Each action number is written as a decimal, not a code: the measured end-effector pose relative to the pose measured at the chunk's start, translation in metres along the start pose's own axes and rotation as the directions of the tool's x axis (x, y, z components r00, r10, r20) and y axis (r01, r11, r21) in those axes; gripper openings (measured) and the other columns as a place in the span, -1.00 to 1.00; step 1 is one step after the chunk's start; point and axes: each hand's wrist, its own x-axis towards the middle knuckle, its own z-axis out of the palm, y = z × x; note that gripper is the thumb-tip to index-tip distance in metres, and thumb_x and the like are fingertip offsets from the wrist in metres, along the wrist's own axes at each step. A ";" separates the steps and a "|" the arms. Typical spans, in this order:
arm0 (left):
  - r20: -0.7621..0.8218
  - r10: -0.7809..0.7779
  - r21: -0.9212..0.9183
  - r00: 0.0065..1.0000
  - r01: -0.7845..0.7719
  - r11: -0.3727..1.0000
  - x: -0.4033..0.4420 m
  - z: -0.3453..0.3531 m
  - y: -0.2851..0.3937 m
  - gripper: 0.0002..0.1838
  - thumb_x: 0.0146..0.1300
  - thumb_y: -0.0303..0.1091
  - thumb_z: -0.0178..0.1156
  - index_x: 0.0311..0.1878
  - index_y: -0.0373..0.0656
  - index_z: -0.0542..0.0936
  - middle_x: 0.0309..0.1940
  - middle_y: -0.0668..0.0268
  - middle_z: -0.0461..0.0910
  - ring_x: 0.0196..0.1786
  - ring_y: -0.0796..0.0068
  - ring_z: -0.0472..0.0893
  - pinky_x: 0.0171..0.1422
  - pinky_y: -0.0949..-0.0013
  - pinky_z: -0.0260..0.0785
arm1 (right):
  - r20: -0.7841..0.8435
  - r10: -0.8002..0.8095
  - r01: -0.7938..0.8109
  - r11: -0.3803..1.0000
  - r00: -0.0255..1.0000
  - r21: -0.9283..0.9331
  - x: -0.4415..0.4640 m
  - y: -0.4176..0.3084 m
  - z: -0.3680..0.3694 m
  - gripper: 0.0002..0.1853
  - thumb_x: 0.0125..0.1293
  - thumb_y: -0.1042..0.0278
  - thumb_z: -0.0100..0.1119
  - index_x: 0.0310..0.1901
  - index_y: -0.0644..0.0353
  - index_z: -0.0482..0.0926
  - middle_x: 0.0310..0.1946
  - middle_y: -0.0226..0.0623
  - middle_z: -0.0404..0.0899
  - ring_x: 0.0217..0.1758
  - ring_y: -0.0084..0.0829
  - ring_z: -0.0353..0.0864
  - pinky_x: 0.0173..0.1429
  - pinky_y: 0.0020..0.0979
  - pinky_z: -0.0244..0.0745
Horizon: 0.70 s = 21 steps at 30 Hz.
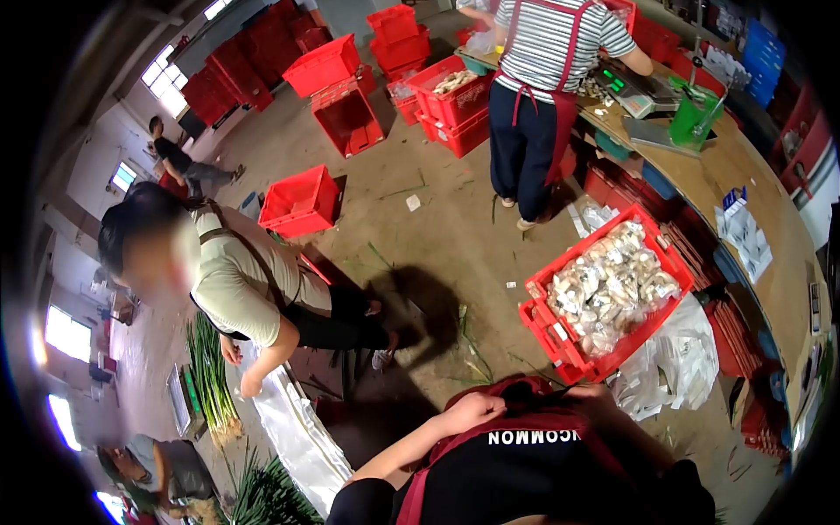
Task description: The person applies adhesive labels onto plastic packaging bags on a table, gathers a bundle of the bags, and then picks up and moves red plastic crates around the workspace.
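My left hand (474, 411) is at my waist, its fingers closed against the gathered cloth of my dark red apron (514, 395). Opposite it, my right hand (592, 401) is also at the apron's waist, its fingers mostly hidden by cloth and shadow. Just beyond my right hand, a red crate (560, 348) holds many plastic bags of pale mushrooms (612, 280). Clear plastic bags (669, 363) lie beside that crate.
A co-worker (254, 280) leans over a long white plastic sheet (293, 429) by bundled green onions (210, 376). Another person (542, 87) stands at a table (744, 175) with a scale (630, 92). Red crates (302, 201) stand on the floor.
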 end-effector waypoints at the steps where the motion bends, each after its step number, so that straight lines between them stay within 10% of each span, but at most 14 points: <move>1: -0.044 0.009 -0.171 0.999 -0.016 0.985 0.006 -0.002 0.001 -0.80 0.15 -0.38 -0.01 -0.52 -0.28 0.34 -0.61 0.05 0.36 -0.50 0.11 0.40 -0.42 0.24 0.21 | -0.068 0.012 -0.013 1.000 0.998 -0.016 -0.002 -0.001 -0.005 -0.85 -0.12 0.34 0.23 -0.43 0.08 0.57 -0.50 -0.22 0.53 -0.41 -0.23 0.54 -0.37 -0.32 0.42; 11: 0.262 0.076 -0.020 0.962 -0.074 0.997 0.070 -0.081 0.028 -0.75 0.04 -0.29 -0.01 -0.28 -0.23 0.47 -0.37 0.05 0.51 -0.25 0.04 0.50 -0.19 0.21 0.35 | 0.177 0.323 -0.359 0.902 0.930 0.241 0.017 0.014 -0.040 -0.87 -0.03 0.36 0.13 -0.40 0.13 0.56 -0.59 -0.26 0.53 -0.49 -0.42 0.55 -0.38 -0.45 0.40; 21: -0.031 0.022 0.289 0.999 -0.012 0.957 0.074 -0.222 -0.064 -0.80 0.02 -0.30 0.02 -0.29 -0.17 0.45 -0.41 0.18 0.50 -0.30 0.15 0.52 -0.27 0.24 0.36 | 0.261 0.307 -0.297 0.952 0.915 -0.078 0.240 -0.007 -0.043 -0.85 -0.07 0.37 0.28 -0.48 0.17 0.51 -0.68 -0.35 0.43 -0.58 -0.56 0.43 -0.44 -0.51 0.33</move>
